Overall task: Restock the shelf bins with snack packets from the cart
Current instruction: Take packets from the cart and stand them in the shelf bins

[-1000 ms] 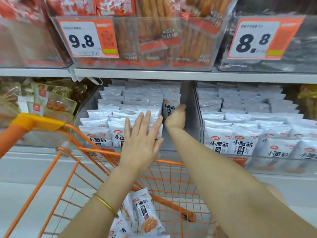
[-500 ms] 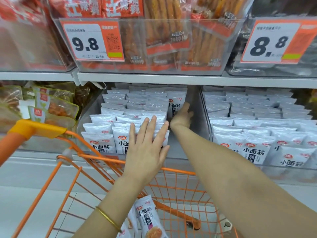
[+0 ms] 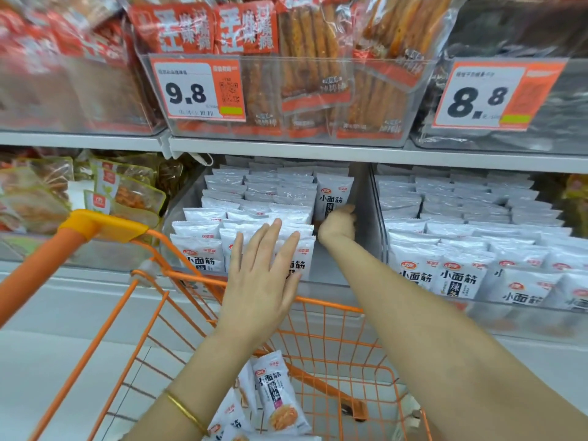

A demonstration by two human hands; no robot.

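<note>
Only free lane in the middle bin (image 3: 365, 198) is the strip along its R side, btwn the packet rows (image 3: 203, 232) and the R wall; bare bin floor shows there. The right hand (image 3: 337, 225) fills the far end, up against an upright packet (image 3: 332, 192) at the back. The left hand (image 3: 261, 281) lies flat on the front row, blocking the front-centre approach. The upper shelf (image 3: 318, 152) sits low over the back rows, so headroom is tight. The cart rim (image 3: 324, 304) stands btwn person and bin; both arms pass over it. The R bin's packets (image 3: 461, 278) are packed full.
</note>
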